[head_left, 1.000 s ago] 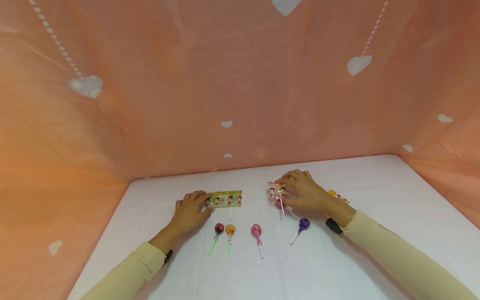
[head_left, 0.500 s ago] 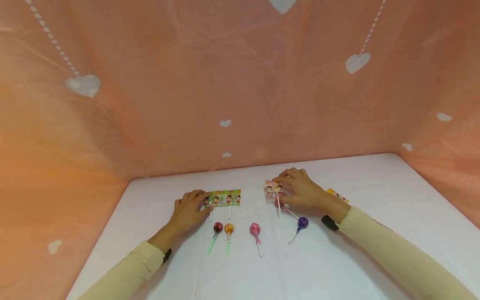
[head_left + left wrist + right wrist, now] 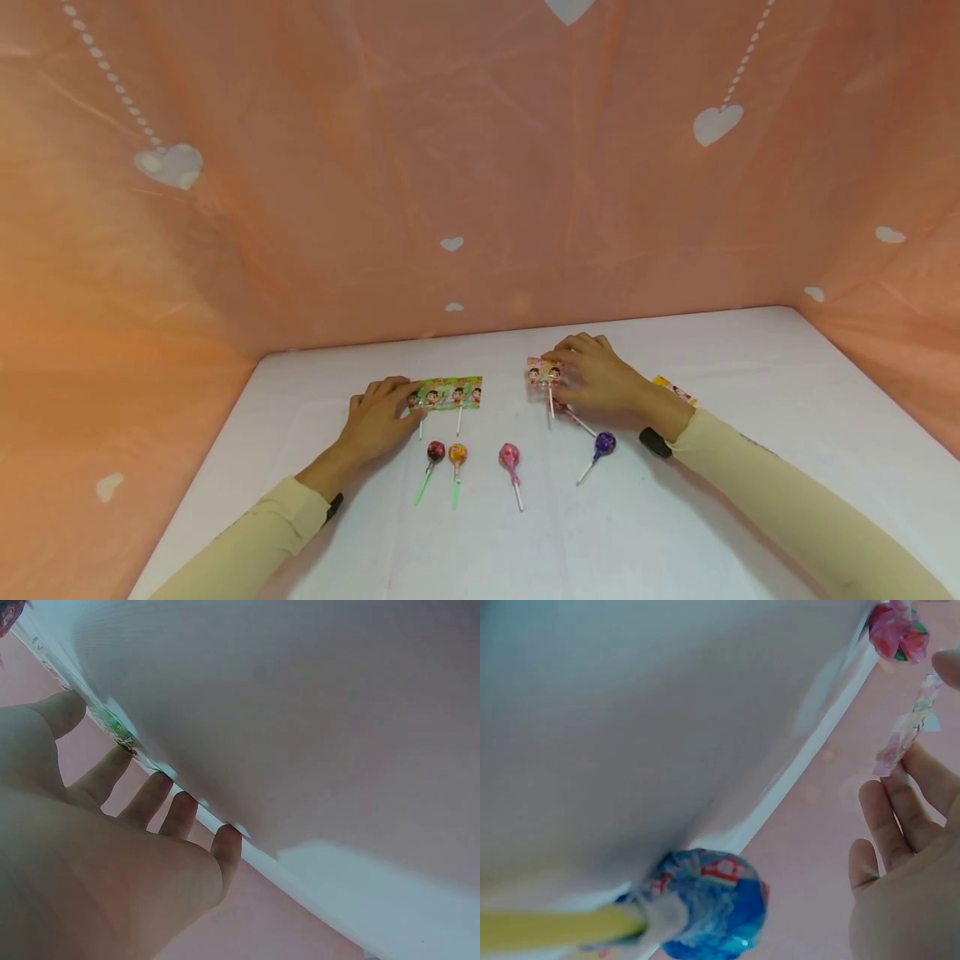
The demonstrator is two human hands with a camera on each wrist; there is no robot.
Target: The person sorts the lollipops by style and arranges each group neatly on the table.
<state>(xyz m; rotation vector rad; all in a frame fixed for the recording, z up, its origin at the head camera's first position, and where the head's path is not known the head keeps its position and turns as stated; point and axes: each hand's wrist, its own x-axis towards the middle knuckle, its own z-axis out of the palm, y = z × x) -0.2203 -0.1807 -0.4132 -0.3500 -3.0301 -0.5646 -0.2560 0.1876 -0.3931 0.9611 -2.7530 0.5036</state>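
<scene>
My left hand (image 3: 377, 421) rests on the table at the left end of a flat green wrapper (image 3: 450, 392) with two white lollipop sticks below it. In the left wrist view its fingers are spread, with thumb and index fingertips at the wrapper's edge. My right hand (image 3: 596, 377) pinches a flat lollipop in a pink wrapper (image 3: 542, 372) between thumb and fingers, its white stick pointing down. Behind that stick a pink-red ball lollipop (image 3: 561, 407) is partly covered. In the right wrist view the pink wrapper (image 3: 907, 731) stands edge-on above the table.
Nearer lie a dark red lollipop (image 3: 436, 452), an orange one (image 3: 457, 453), a pink one (image 3: 509, 455) and a purple one (image 3: 604, 443). A yellow wrapper (image 3: 673, 389) shows behind the right forearm. The right wrist view has a blue lollipop (image 3: 716, 907) with a yellow stick.
My right hand has shifted slightly left with the pink-wrapped lollipop. My left hand and the green wrapper stay in place; the head view has tilted a little.
</scene>
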